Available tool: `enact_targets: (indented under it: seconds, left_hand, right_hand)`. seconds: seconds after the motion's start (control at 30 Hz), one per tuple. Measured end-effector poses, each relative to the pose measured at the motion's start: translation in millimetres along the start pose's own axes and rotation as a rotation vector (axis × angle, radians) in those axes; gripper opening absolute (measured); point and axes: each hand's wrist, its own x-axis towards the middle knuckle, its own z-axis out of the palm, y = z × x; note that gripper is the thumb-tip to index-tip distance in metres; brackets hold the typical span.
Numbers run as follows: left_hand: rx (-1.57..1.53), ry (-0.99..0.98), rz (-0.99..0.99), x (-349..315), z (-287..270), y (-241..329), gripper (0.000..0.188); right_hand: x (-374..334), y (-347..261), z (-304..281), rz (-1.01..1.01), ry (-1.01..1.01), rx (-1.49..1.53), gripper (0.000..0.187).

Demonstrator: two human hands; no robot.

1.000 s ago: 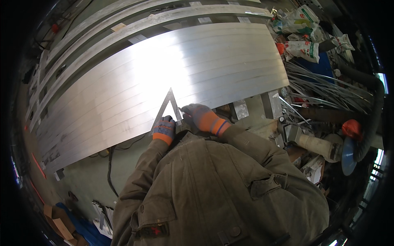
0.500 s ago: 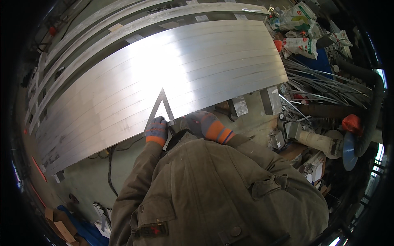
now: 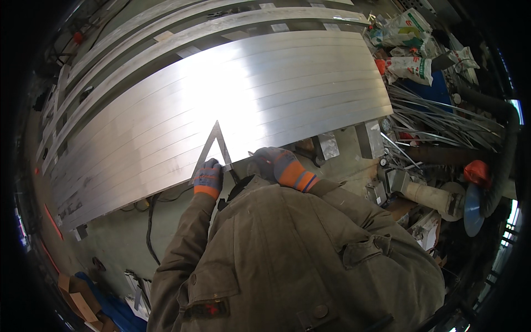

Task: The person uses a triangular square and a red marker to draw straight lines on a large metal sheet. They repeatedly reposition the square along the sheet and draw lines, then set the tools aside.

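Observation:
A dark, flat A-shaped set square [image 3: 217,134] lies on a long, shiny metal panel [image 3: 310,83], its point facing away from me. At the panel's near edge my left hand [image 3: 209,178], in a grey and orange work glove, has its fingers closed on the set square's left leg. To the right of the other leg is my right hand [image 3: 281,166], gloved alike, with curled fingers at the same edge. A small pale tip [image 3: 251,154] pokes out by those fingers; what it belongs to is too small to tell. My jacket hides part of the space below the hands.
Long metal rails [image 3: 232,22] run behind the panel. Metal blocks [image 3: 327,145] jut out under its near right edge. Thin metal strips [image 3: 442,119], white sacks [image 3: 409,69] and a thick hose [image 3: 500,160] crowd the right. A black cable [image 3: 149,232] hangs at the left.
The whole view has shifted slightly. The pale tip now shows by my right fingers, which have moved a little at the panel's edge. My left hand stays on the set square.

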Motion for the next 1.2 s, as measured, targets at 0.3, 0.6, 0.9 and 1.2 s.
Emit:
enact_targets:
  seconds: [0.3,0.6,0.9,1.2]
  left_hand:
    - [0.025,0.019,-0.012,-0.5,6.3,-3.3,0.009]
    - [0.026,0.02,0.04,0.4,9.6,-9.7,0.009]
    - [-0.002,-0.045,-0.003,1.4,12.0,-13.8,0.012]
    - [0.069,-0.076,0.003,3.5,6.1,-11.4,0.01]
  right_hand:
    - [4.1,0.8,6.2,-0.009,-0.023,-0.005,0.029]
    - [13.1,6.2,6.8,-0.034,-0.11,0.005,0.031]
    - [24.0,-31.0,-15.1,-0.172,-0.001,-0.023,0.033]
    - [85.4,-32.1,20.3,-0.305,0.08,-0.146,0.035]
